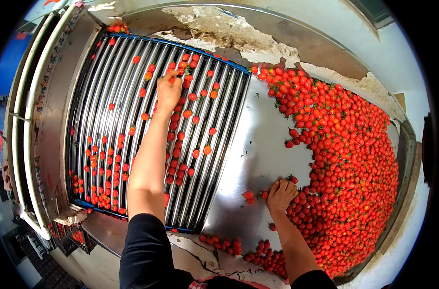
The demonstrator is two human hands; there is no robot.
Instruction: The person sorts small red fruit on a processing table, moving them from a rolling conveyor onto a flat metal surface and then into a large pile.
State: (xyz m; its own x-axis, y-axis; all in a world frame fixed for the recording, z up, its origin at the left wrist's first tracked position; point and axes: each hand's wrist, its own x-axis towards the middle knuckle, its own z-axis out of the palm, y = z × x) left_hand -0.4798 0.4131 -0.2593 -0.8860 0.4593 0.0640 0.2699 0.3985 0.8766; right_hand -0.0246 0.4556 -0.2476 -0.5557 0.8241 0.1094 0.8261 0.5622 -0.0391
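Observation:
My left hand (pixel 169 90) reaches over the metal roller bed (pixel 100 90), among red cherry tomatoes (pixel 192 96) lying on and between the rollers. Its fingers are bent, and a spot of red shows at the fingertips; whether a tomato is gripped is unclear. At the near-left edge of a large tomato pile (pixel 349 162), my right hand (pixel 282 195) is low over the bare steel tray (pixel 263 144), knuckles up. One loose tomato (pixel 264 195) sits by its thumb side and another (pixel 294 179) beyond its fingers. My palm hides whatever lies beneath it.
Blue strips (pixel 205 54) edge the roller bed. White pipes (pixel 31 119) run along the left side. More tomatoes (pixel 223 244) line the tray's near edge. Crates with tomatoes (pixel 78 236) stand low at the left. A peeling wall panel (pixel 234 32) bounds the far side.

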